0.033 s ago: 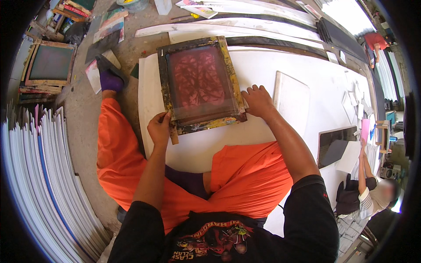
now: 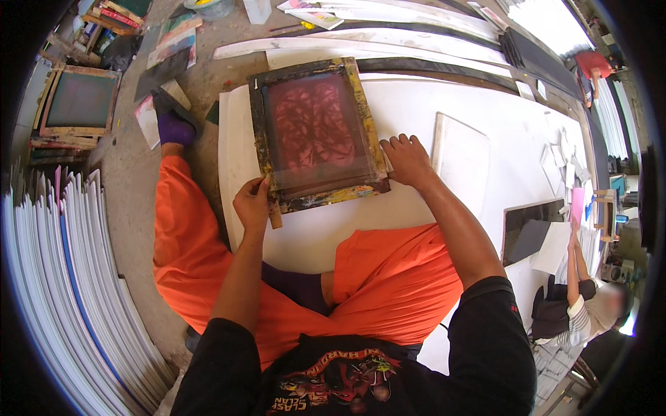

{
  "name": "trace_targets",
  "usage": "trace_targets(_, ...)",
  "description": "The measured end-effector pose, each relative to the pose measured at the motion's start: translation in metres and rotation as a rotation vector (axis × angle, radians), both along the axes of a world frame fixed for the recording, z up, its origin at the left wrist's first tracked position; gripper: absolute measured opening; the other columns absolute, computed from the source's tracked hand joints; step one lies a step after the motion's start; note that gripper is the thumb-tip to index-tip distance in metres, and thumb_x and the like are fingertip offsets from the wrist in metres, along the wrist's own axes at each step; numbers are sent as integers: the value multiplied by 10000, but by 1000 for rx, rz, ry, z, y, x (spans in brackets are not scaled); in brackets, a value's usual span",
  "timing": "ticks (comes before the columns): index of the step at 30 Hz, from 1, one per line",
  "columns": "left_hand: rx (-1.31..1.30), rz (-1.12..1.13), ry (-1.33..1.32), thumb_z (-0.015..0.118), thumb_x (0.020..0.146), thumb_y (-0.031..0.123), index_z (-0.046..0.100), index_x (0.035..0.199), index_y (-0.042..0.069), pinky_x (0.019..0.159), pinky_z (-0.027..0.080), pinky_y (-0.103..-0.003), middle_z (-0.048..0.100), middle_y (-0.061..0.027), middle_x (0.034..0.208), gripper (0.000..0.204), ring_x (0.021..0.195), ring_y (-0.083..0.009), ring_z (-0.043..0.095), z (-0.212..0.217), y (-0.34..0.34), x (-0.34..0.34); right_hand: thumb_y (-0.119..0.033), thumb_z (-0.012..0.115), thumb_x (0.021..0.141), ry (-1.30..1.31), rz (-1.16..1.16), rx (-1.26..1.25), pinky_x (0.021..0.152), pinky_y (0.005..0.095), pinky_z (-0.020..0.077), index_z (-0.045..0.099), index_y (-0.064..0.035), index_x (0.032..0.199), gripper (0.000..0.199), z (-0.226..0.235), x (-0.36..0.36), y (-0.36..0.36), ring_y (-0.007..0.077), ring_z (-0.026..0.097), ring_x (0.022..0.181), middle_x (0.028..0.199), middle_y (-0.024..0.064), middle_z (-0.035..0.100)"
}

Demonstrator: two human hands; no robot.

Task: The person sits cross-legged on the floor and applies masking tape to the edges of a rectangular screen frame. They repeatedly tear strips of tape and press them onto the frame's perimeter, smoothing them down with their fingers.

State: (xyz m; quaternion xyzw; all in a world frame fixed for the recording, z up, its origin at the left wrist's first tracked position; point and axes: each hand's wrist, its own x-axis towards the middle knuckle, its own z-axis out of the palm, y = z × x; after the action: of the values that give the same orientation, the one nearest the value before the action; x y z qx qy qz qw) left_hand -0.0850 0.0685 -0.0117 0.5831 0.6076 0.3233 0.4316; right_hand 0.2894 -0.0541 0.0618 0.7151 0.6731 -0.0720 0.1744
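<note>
While a white board (image 2: 409, 97) spread across the middle of the scene, a paint-stained framed screen (image 2: 316, 128) with a dark red mesh lay on its left part. The left hand (image 2: 251, 204) pinched the screen's near left corner, thumb and fingers closed on the edge, just beside a short wooden piece (image 2: 276, 216) that poked out. The right hand (image 2: 407, 161) rested with bent fingers against the right side, toward the near end; whether they gripped it, I could not tell. To its right lay a pale panel (image 2: 461, 149). White strips (image 2: 361, 40) ran along the far side, and white sheets (image 2: 69, 277) stood stacked at the left.
</note>
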Motion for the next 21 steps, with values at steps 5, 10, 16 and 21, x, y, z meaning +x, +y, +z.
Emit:
trace_targets(5,41,39,-7,795,950,213,772,1080,-51,691,550,-297,767,-108,854,295,746,-134,689,13,-11,8,-103,785,727,126,-84,342,1136,510,414,358,-129,1576,951,8,7,-28,355,495,1365,1440,181,483)
trace_targets(10,51,47,-39,793,957,203,760,1060,-63,692,551,-296,757,-97,869,288,753,-128,682,12,-14,9,-329,769,890,373,-737,345,1045,506,498,447,-59,1436,688,-11,27,-64,404,524,1342,1441,236,523)
trace_targets(16,94,41,-96,796,951,177,751,1075,-60,677,545,-274,744,-76,874,271,727,-118,667,-3,-12,3,-408,759,915,349,-875,23,916,512,555,545,-19,1255,560,-33,26,-68,416,706,1068,1113,235,729)
trace_targets(21,33,86,-185,801,944,167,762,1077,-44,665,527,-256,719,-53,846,252,727,-98,630,1,-17,10,-281,615,983,287,-946,118,910,529,556,634,20,1149,344,-40,28,-68,405,724,1033,1054,274,735)
